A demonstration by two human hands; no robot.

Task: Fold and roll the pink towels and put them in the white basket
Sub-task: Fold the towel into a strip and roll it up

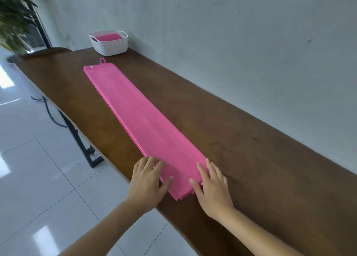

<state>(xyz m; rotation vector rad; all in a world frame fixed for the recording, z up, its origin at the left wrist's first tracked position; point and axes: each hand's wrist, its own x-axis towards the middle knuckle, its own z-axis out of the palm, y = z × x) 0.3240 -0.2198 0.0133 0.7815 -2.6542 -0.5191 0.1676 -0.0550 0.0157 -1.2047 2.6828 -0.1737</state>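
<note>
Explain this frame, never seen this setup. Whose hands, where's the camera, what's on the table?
No robot here: a person's bare hands, filmed by one wide-angle camera worn on the head, looking forward and down. The left hand and right hand rest on the near end of a pink towel, folded into a long strip along the brown table. The right lies flat; the left's fingers are bent at the towel's edge, and I can't tell whether they pinch it. Nothing is lifted. At the far end stands a white basket with pink cloth already inside.

no readable text, no labels, no brands, no numbers anywhere
</note>
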